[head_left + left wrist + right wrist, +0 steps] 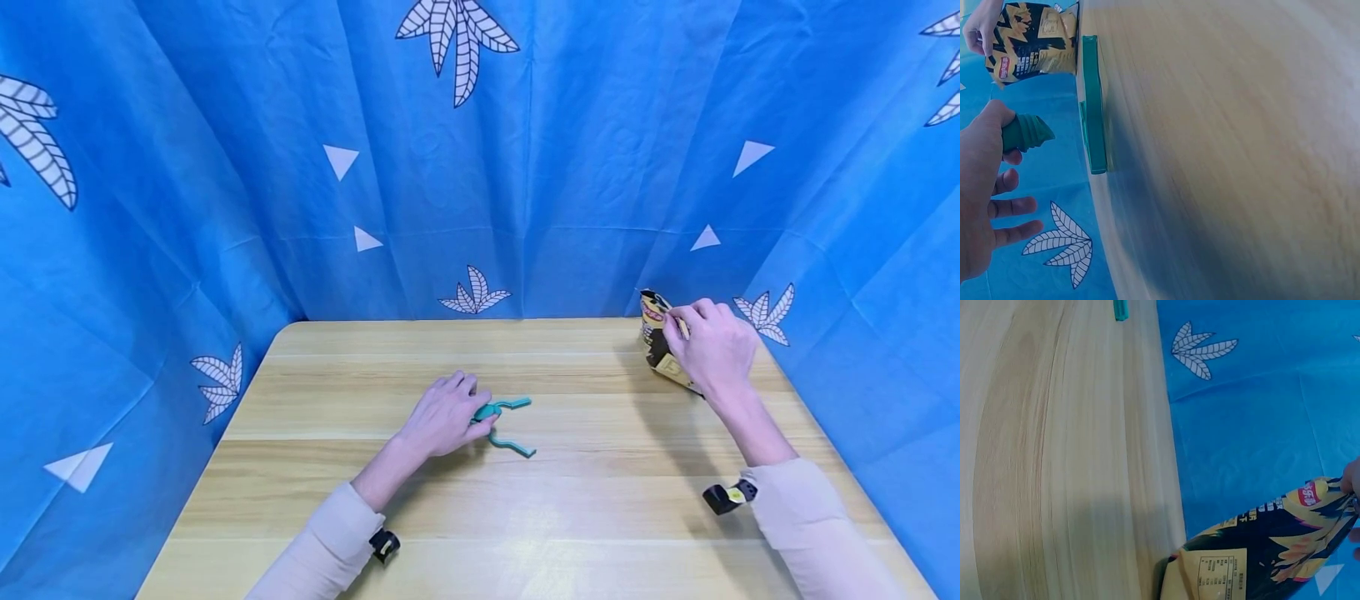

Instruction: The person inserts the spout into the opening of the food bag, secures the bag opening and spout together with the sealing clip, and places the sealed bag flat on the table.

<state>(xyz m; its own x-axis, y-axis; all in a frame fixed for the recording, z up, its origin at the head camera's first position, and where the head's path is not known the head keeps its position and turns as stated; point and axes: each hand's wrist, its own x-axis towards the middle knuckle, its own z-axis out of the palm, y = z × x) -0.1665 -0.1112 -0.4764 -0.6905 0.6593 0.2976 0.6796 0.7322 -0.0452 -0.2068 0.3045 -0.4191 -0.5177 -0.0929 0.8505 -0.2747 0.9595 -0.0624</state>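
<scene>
My left hand (450, 419) is over the middle of the table. In the left wrist view its thumb and forefinger pinch a green ridged cap-like piece (1025, 131), while the other fingers extend. Just past it, a green clip-like thing (513, 447) with two spread arms lies on the wood. Whether the piece and the arms are joined I cannot tell. At the far right, my right hand (712, 346) pinches the top edge of a black-and-yellow snack bag (663, 357). The bag stands with its bottom on the table, and its printed label shows in the right wrist view.
The wooden table (360, 517) ends at a blue curtain (525, 167) at the back, with more curtain at both sides. The bag is close to the table's back right corner. Small black devices are strapped at both sleeves.
</scene>
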